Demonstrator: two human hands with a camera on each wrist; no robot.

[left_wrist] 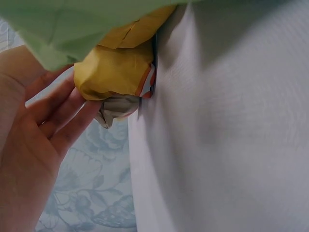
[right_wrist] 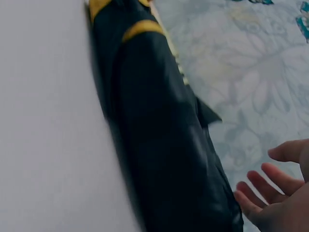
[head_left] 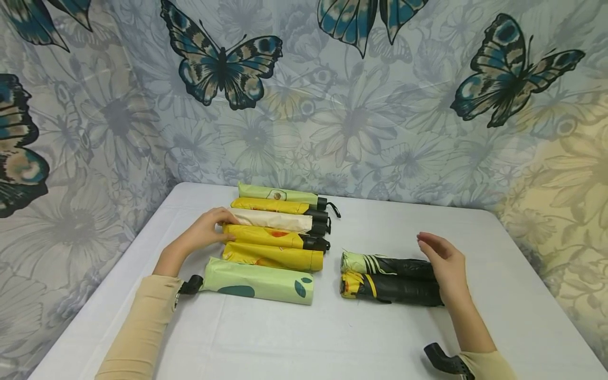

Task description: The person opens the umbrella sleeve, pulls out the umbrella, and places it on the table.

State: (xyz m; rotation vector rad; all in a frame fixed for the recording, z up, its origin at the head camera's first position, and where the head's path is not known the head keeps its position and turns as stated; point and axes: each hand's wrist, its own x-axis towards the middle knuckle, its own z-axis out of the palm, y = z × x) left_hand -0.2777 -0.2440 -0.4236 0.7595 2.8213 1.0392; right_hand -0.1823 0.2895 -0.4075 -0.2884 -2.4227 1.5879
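Note:
Folded umbrellas lie in a stacked row left of the table's middle. My left hand point(head_left: 205, 228) is at their left ends, fingertips at the cream umbrella point(head_left: 273, 219) and the yellow umbrella point(head_left: 263, 236) below it. In the left wrist view its extended fingers point(left_wrist: 67, 116) touch a yellow end point(left_wrist: 116, 72). My right hand point(head_left: 445, 262) hovers by the right ends of a black-and-green umbrella point(head_left: 399, 265) and a black-and-yellow umbrella point(head_left: 404, 289), partly covering them. Its fingers are loosely bent around nothing; in the right wrist view the fingertips point(right_wrist: 246, 195) are beside the black fabric point(right_wrist: 164, 121).
Nearest me in the left row is a light green umbrella point(head_left: 258, 282), with another yellow umbrella point(head_left: 273, 257) behind it. Farther back lie a yellow umbrella point(head_left: 268, 205) and a green umbrella point(head_left: 277, 195) with a black strap. The white table point(head_left: 266, 338) meets a butterfly-patterned cloth point(head_left: 304, 132).

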